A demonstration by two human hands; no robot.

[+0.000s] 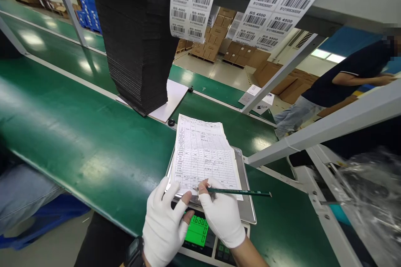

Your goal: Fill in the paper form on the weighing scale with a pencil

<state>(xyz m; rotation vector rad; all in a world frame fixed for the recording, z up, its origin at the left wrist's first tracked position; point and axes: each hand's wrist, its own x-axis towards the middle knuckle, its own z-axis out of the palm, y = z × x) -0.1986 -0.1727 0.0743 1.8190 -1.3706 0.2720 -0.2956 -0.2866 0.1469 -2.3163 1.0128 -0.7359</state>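
Prob mid-entry on white printed paper form (pixel 205 154) atop silver metal scale pan (pixel 246 202), w/ slim dark-green pencil (pixel 247 192) grasped in white-gloved R hand (pixel 223 213) & white-gloved L hand (pixel 163 223) released, loosely bent by form's lower edge; calls next for steady pencil, flat form; can't read tiny handwriting (pixel 208 161) or see all of rectangular green-lit display (pixel 198 232) behind L hand.

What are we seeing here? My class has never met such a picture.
No robot here: a person works in white gloves. The picture comes from a camera worn on the head, looking forward and down. The right hand holds a dark green pencil, its tip at a printed form; the left hand is by the form's lower edge. The form lies on the metal pan of a scale with a lit green display, set on a green work surface. Beyond stands a tall black stack; barcode labels hang overhead.
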